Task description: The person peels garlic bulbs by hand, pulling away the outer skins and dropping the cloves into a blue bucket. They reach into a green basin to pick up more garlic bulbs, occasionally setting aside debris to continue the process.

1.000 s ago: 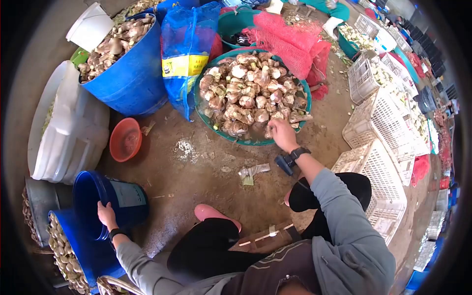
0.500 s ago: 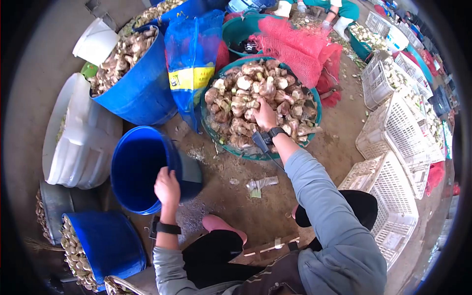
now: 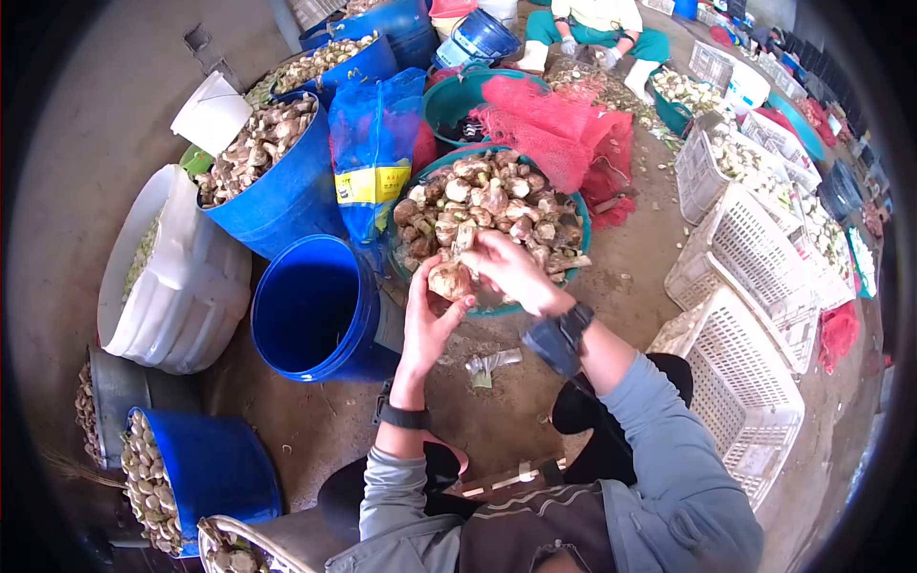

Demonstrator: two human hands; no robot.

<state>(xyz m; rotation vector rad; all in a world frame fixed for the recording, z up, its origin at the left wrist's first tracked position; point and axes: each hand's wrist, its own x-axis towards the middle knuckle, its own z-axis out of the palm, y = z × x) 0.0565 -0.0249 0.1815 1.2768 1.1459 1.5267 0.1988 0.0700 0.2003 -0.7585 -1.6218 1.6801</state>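
Above the near edge of a green tub (image 3: 582,214) I hold a round brownish bulb (image 3: 449,280) with a pale stem. My left hand (image 3: 422,310) cups it from the left and below, thumb at its lower side. My right hand (image 3: 511,270) is closed at the bulb's upper right, fingers around the stem. Some of its fingertips are hidden. Many similar bulbs (image 3: 497,196), brown and white with cut stems, fill the tub behind my hands. Left of my hands stands a blue bucket (image 3: 368,325) with a dark interior.
Blue barrels (image 3: 272,196) of bulbs stand back left, beside a white tub (image 3: 205,296). Red mesh sacks (image 3: 535,119) drape over the tub's far side. White crates (image 3: 735,382) line the right. A gloved person (image 3: 597,33) sits at the back. Another blue container (image 3: 215,468) lies lower left.
My right hand has come out of the pile toward me, with a bulb between my hands now. My left hand has left the blue bucket's rim and moved right. The view has shifted.
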